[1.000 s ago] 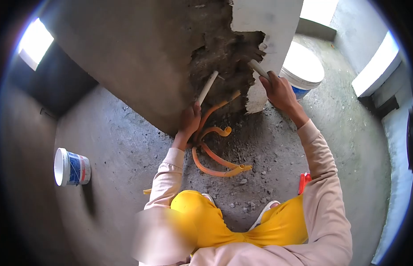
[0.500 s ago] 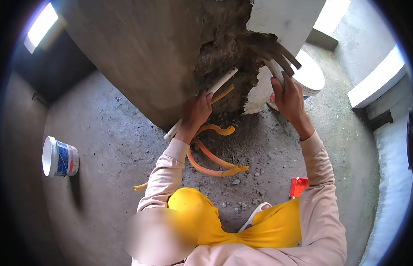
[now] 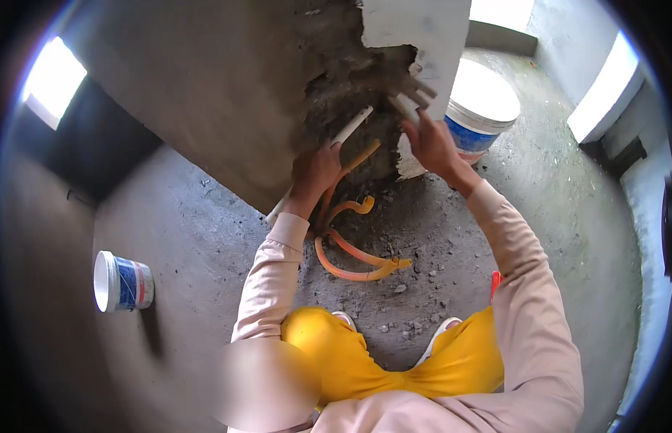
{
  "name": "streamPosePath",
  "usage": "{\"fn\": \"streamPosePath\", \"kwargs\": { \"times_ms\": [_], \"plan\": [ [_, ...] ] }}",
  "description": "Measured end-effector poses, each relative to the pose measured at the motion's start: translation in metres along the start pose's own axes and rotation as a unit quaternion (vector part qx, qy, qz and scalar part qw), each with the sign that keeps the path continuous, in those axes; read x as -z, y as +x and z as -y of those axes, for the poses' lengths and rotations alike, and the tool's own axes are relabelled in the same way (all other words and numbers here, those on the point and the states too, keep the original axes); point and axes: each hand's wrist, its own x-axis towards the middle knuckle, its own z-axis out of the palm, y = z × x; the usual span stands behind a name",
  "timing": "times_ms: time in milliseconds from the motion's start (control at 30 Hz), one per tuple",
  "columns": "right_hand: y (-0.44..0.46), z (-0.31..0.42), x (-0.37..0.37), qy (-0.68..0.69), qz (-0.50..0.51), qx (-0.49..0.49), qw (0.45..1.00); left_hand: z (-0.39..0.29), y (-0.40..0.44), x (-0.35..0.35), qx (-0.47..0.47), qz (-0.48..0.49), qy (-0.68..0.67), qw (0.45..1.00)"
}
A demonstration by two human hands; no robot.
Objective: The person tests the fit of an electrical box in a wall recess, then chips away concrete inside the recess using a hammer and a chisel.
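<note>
My left hand is closed around a white plastic pipe, tilted up to the right in front of the broken wall. The pipe's lower end shows beneath my wrist. My right hand grips a claw hammer, its head blurred against the ragged hole with the claw side toward the right. Orange flexible conduits rise from the floor just below my left hand. One of them, a yellowish conduit end, stands up beside the pipe.
A large white and blue bucket stands behind the wall edge at right. A smaller bucket sits on the floor at left. Rubble litters the ground before my feet. A red object is partly hidden by my right sleeve.
My view has shifted, so the wall sits further left and more of the large bucket shows. My right hand and the hammer have come closer to the pipe's upper end. Both grips stay closed.
</note>
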Motion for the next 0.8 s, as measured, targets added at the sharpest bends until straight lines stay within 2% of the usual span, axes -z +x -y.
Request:
{"fn": "streamPosePath", "kwargs": {
  "times_ms": [33,67,133,200,300,400,433,467,567,600,633,667,700,767,800],
  "plan": [
    [-0.008,-0.015,-0.007,-0.055,0.055,-0.026,0.997,-0.002,-0.002,-0.002,0.01,0.005,-0.008,1.0],
    [-0.006,-0.018,-0.005,-0.058,0.05,-0.03,0.997,-0.003,-0.003,-0.005,0.02,0.009,-0.016,1.0],
    [-0.002,-0.022,-0.006,-0.115,0.13,-0.147,0.974,-0.002,0.0,-0.008,0.0,-0.004,-0.002,1.0],
    [0.008,-0.011,0.015,-0.095,0.124,-0.148,0.977,-0.001,0.011,-0.003,-0.015,-0.028,0.007,0.999],
    [0.011,0.017,0.04,0.002,0.027,-0.064,0.998,0.0,0.008,-0.006,0.024,0.03,-0.003,0.999],
    [-0.002,-0.009,0.011,0.005,0.035,-0.066,0.997,0.002,0.014,-0.007,0.01,0.057,0.008,0.998],
    [-0.004,-0.021,0.005,-0.042,0.161,-0.153,0.974,0.01,0.023,-0.018,0.006,0.077,0.008,0.997],
    [-0.003,-0.033,-0.003,-0.094,0.276,-0.175,0.94,0.01,0.031,-0.023,0.003,0.094,0.009,0.996],
    [-0.021,-0.022,0.011,-0.082,0.245,-0.182,0.949,-0.021,0.06,-0.009,-0.027,0.127,0.085,0.988],
    [-0.017,-0.01,0.027,-0.109,0.233,-0.141,0.956,-0.034,0.068,0.008,-0.028,0.125,0.08,0.989],
    [-0.018,0.003,0.037,-0.126,0.226,-0.107,0.96,-0.049,0.067,0.04,-0.039,0.188,0.145,0.971],
    [-0.014,0.008,0.041,-0.122,0.209,-0.137,0.961,-0.053,0.065,0.056,-0.05,0.258,0.213,0.941],
    [-0.009,0.01,0.049,-0.11,0.181,-0.11,0.971,-0.045,0.075,0.057,-0.035,0.272,0.197,0.941],
    [0.002,0.011,0.057,-0.04,0.136,-0.132,0.981,-0.029,0.078,0.065,-0.029,0.296,0.2,0.933],
    [0.008,0.017,0.064,0.003,0.106,-0.115,0.988,-0.024,0.065,0.075,-0.094,0.243,0.228,0.938]
  ]
}}
